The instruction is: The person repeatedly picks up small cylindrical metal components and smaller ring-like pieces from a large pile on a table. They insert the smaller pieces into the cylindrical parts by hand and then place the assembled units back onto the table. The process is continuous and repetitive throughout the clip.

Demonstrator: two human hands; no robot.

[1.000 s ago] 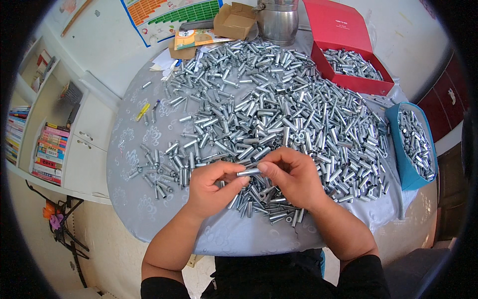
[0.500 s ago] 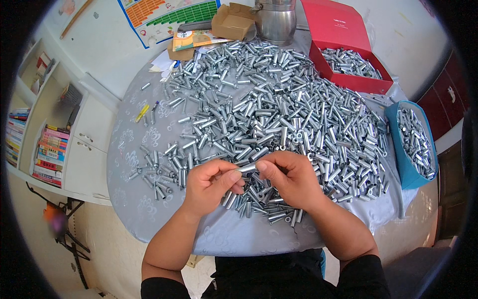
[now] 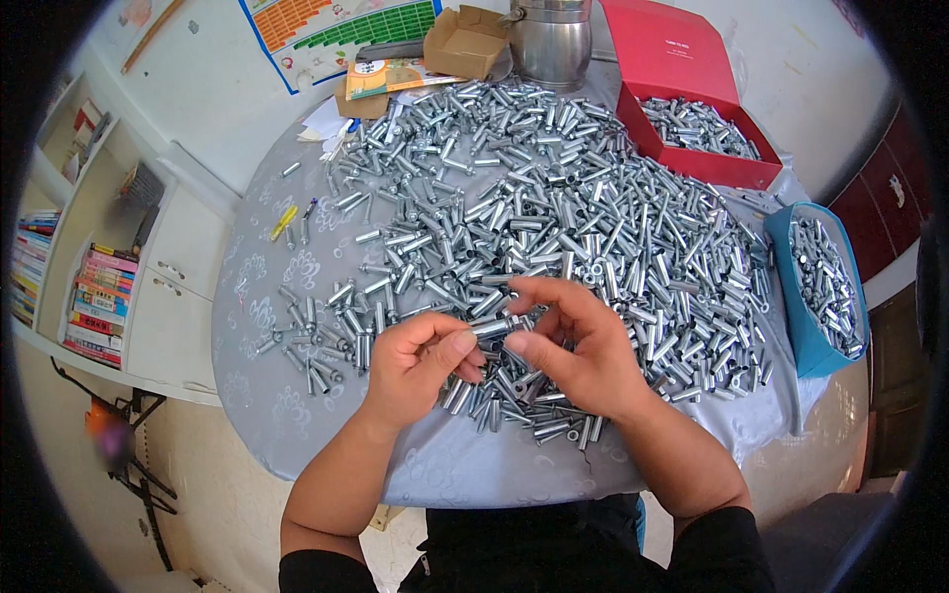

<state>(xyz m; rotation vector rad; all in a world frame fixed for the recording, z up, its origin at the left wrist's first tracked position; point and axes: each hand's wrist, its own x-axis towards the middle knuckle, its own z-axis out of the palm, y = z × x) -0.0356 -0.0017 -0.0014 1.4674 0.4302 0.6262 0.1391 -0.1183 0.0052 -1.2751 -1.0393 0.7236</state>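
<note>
A big heap of short silver metal tubes (image 3: 554, 198) covers a round table with a pale patterned cloth (image 3: 297, 395). My left hand (image 3: 420, 364) and my right hand (image 3: 573, 346) meet above the near edge of the heap. Between their fingertips they pinch one metal tube (image 3: 491, 326), held level. My left thumb presses its left end; my right fingers curl over its right end. More tubes lie loose under both palms.
A red box (image 3: 692, 109) with tubes stands at the back right, a blue bin (image 3: 820, 287) of tubes at the right edge. A steel pot (image 3: 551, 40), a cardboard box (image 3: 465, 40) and papers sit at the back. White shelves with books (image 3: 94, 306) stand left.
Both hands have stayed at the near edge of the heap with the tube between them. My fingers have shifted slightly on it and the hands sit a little closer together.
</note>
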